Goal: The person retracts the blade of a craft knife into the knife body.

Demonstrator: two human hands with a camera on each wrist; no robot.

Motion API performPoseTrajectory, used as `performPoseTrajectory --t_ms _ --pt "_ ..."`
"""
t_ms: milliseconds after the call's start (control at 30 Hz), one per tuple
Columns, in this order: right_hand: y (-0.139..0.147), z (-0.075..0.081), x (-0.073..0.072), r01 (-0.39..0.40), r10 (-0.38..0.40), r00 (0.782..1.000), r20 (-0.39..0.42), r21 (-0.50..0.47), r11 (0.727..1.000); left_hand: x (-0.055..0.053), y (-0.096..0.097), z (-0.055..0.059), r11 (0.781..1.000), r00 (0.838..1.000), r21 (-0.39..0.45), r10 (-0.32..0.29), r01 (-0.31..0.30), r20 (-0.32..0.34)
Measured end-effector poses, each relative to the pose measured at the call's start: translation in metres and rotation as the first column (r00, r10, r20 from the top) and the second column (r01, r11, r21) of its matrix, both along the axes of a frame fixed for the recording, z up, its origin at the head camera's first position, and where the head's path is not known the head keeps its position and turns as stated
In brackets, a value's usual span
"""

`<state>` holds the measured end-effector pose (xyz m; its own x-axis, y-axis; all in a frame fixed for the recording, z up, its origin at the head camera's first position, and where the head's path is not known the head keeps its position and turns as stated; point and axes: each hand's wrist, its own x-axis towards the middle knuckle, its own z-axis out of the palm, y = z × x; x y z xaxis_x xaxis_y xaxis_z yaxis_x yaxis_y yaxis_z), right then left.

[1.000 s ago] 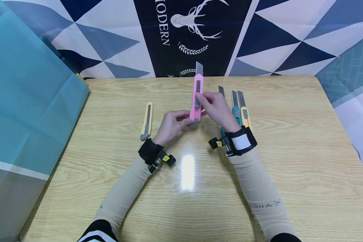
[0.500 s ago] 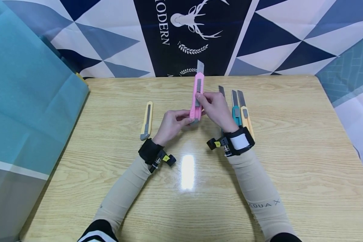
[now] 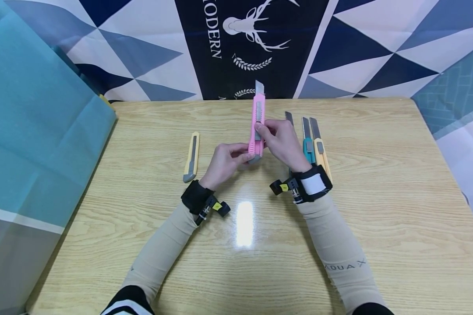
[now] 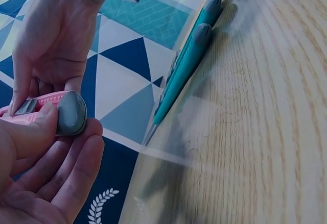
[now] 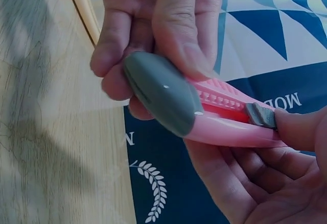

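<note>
A pink utility knife (image 3: 259,107) is held up over the far middle of the table, its blade (image 3: 259,88) sticking out at the top. My left hand (image 3: 225,162) pinches its lower end between thumb and fingers, by the grey end cap (image 5: 162,92). Higher up, my right hand (image 3: 283,139) grips the body, with the thumb against the grey slider (image 5: 261,115). Beyond the right hand lie two teal utility knives (image 3: 308,146) and a yellow one (image 3: 320,153), blades out; the right arm partly covers them. Left of the left hand lies another yellow utility knife (image 3: 192,157), no blade showing.
The wooden table (image 3: 260,271) ends at a patterned cloth (image 3: 150,57) along its far edge. A blue-and-grey covered surface (image 3: 43,113) rises on the left side. Each wrist wears a black strap with a small camera.
The pink utility knife tipped slightly right and came back nearly upright. A little less blade appears to show. The right wrist shifted slightly left; both hands keep their hold.
</note>
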<state>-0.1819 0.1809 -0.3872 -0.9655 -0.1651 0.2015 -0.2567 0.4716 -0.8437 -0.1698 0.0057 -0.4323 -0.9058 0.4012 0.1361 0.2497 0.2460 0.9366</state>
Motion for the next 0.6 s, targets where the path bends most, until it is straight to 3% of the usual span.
performPoseTrajectory --t_ms 400,600 --pt "-0.001 -0.002 -0.001 -0.003 0.004 0.999 -0.037 0.034 0.999 0.000 -0.001 0.000 1.000 1.000 -0.007 0.003 -0.003 0.012" --pt "-0.001 -0.002 -0.001 -0.011 0.013 0.999 -0.043 0.058 0.998 0.012 0.000 0.026 1.000 1.000 -0.007 0.009 -0.009 0.014"
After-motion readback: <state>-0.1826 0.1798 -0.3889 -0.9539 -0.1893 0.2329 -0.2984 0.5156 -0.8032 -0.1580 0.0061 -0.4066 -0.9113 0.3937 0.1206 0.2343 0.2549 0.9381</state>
